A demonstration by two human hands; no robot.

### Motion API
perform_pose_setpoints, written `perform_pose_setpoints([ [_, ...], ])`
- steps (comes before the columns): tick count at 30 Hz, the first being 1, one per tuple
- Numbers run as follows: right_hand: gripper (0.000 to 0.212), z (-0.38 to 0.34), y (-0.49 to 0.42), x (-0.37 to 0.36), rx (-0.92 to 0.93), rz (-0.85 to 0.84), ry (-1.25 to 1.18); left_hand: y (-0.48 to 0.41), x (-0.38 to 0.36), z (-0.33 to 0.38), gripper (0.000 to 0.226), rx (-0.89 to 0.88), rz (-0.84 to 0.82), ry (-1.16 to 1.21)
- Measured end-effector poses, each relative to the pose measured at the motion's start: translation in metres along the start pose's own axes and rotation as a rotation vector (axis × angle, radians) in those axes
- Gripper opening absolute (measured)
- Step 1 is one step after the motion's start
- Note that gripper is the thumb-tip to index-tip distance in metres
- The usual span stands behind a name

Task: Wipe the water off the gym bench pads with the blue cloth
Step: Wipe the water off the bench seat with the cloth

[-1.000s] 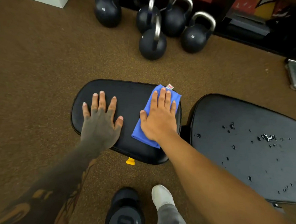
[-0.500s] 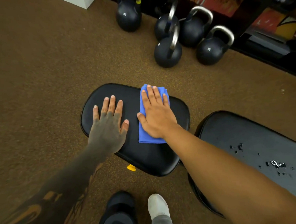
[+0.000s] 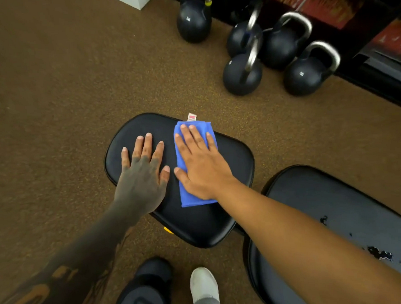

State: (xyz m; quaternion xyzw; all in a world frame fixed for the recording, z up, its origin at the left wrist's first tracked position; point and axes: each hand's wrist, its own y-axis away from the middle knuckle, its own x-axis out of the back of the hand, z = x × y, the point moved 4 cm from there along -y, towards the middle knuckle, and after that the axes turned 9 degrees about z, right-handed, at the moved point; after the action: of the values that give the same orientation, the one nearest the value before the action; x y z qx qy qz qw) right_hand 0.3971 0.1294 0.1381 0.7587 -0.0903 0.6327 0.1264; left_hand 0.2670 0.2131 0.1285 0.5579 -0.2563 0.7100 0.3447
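Below me on the small black padded seat pad [image 3: 198,224], my right hand [image 3: 202,168] lies flat on the folded blue microfibre cloth [image 3: 192,200], fingers straight and a little spread, palm pressing the cloth onto the vinyl without gripping it. The cloth sits across the middle of this pad, its far edge at the pad's far rim, where a small white and red label [image 3: 191,117] sticks out. My left hand [image 3: 142,175] rests just beside it on the bare left half of the pad, also flat and spread, holding nothing; the two thumbs are close but apart. To my right, the long black padded back pad [image 3: 337,205] carries scattered water droplets [image 3: 379,253] past my forearm. A small yellow knob [image 3: 168,229] shows under the seat pad's near edge. On the speckled brown floor [image 3: 53,113] beyond stand five black kettlebells with steel handles [image 3: 242,74]. Near my white shoe [image 3: 203,284] lies what seems to be a black round dumbbell end [image 3: 142,296], cropped by the frame.
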Motion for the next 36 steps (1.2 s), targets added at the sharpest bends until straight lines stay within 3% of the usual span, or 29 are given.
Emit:
perform_pose_setpoints([
  [3,0.077,0.016,0.030,-0.002,-0.059,0.010,-0.006,0.004,-0.002,0.008,0.065,0.020,-0.023,-0.062],
  [7,0.075,0.041,0.048,-0.001,-0.456,0.061,-0.031,0.007,-0.004,0.018,0.067,0.029,-0.040,-0.091],
  [9,0.075,0.029,0.054,-0.004,-0.564,0.096,-0.071,0.008,-0.005,0.021,0.068,0.028,-0.033,-0.101],
  [14,0.078,-0.015,0.102,-0.015,-0.507,0.150,-0.115,0.009,-0.006,0.020,0.068,0.030,-0.027,-0.097],
  [21,0.079,0.008,0.087,-0.014,-0.677,0.143,-0.108,0.012,-0.006,0.021,0.068,0.011,-0.017,-0.081],
  [27,0.072,-0.026,0.105,-0.011,-0.418,0.100,-0.150,0.017,-0.001,0.031,0.064,0.029,0.011,-0.019],
  [29,0.064,-0.016,0.104,0.000,-0.438,0.179,-0.228,0.023,0.007,0.047,0.058,0.039,0.045,0.033],
  [32,0.051,0.019,0.090,0.023,-0.618,0.330,-0.202,0.034,0.017,0.077,0.049,0.066,0.081,0.072],
  [36,0.065,0.036,0.075,0.031,-0.659,0.112,-0.101,0.044,0.016,0.104,0.055,0.229,-0.061,0.117],
])
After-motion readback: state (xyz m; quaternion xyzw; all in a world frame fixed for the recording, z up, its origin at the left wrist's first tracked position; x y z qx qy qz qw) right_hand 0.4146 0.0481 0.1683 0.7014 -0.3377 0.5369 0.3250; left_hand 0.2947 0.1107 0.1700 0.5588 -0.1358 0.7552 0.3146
